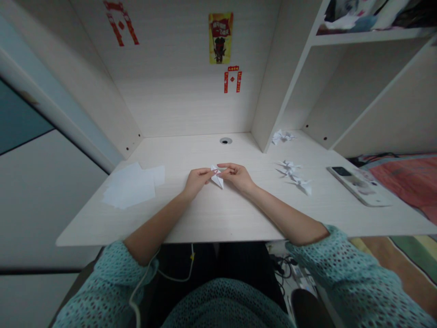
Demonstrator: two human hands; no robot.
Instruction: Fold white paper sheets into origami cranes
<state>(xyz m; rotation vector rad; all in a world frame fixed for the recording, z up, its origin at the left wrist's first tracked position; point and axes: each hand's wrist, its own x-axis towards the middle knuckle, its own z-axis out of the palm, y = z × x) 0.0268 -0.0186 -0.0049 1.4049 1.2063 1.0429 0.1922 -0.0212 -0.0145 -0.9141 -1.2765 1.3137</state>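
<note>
A small piece of folded white paper (pixel 217 181), with a pointed lower tip, is held between my two hands over the middle of the desk. My left hand (pixel 199 179) pinches its left side between thumb and fingers. From the right, my right hand (pixel 237 175) grips its upper right edge, thumb and fingertips close to those of the left. The fingers cover part of the paper's upper half, so its folds there are hidden.
Loose white paper sheets (pixel 131 187) lie on the desk at left. Several folded paper cranes (pixel 291 171) sit at right, more folded paper (pixel 282 136) behind them by the partition. A phone (pixel 357 186) lies further right. A white cable (pixel 177 279) hangs below the desk's front edge.
</note>
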